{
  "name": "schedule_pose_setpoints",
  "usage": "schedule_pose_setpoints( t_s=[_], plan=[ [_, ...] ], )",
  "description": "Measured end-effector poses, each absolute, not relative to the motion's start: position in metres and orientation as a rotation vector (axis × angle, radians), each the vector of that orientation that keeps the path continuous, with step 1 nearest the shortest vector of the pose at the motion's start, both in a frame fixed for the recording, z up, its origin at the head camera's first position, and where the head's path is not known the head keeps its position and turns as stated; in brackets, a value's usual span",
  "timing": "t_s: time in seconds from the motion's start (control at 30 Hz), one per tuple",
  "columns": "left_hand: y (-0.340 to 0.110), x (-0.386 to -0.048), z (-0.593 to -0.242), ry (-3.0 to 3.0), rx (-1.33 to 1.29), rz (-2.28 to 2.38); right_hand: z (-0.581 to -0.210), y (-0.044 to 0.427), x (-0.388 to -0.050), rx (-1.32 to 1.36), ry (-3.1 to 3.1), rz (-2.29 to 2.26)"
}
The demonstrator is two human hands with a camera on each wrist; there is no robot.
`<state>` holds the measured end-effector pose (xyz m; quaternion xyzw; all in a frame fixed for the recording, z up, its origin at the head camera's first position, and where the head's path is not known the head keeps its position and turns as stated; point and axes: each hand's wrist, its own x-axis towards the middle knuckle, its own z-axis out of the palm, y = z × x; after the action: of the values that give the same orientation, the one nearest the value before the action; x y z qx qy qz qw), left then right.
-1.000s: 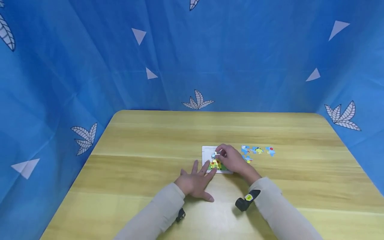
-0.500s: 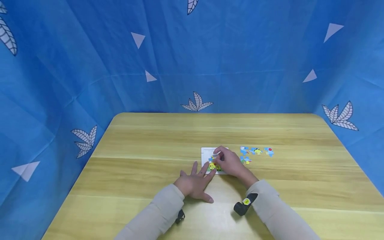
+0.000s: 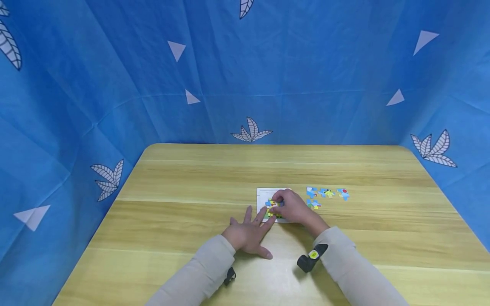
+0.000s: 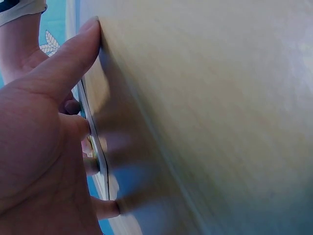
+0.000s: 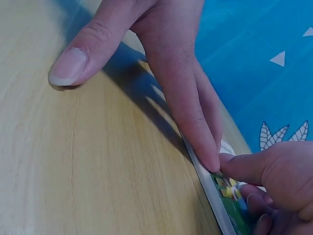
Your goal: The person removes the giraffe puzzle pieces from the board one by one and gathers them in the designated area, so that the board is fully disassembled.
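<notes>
A small jigsaw puzzle board (image 3: 262,194) with a pale border lies flat on the table, partly filled with yellow, green and blue pieces. My left hand (image 3: 250,236) is spread flat, fingertips holding down the board's near left edge; its thumb rests on the table. Over the board's right half, my right hand (image 3: 296,209) pinches a puzzle piece between thumb and curled fingers, down at the picture; the fingers mostly hide that piece. In the right wrist view, the right thumb meets a left fingertip beside the green lower part of the puzzle (image 5: 237,208).
Loose jigsaw pieces lie right of the board: a blue one (image 3: 311,192), a blue and yellow one (image 3: 327,193), one with a red spot (image 3: 343,194) and a nearer one (image 3: 314,204). A blue patterned cloth (image 3: 306,85) hangs behind the wooden table (image 3: 191,178).
My right hand has lowered the piece, which was tilted above the board half a second ago, onto the picture. The left hand stays in place. The head view has shifted slightly.
</notes>
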<state>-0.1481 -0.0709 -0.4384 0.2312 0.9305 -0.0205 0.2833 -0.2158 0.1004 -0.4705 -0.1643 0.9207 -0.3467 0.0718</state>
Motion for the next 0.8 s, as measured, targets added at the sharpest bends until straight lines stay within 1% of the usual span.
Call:
schedule_pose_setpoints(
  t_s=[0.47, 0.8],
  plan=[
    [-0.071, -0.147, -0.436, 2.497, 0.618, -0.031, -0.471, 0.102, -0.213, -0.291, 2.748, -1.242],
    [-0.071, -0.147, -0.438, 2.501, 0.618, -0.031, -0.470, 0.119, -0.208, -0.273, 2.743, -1.400]
  ],
)
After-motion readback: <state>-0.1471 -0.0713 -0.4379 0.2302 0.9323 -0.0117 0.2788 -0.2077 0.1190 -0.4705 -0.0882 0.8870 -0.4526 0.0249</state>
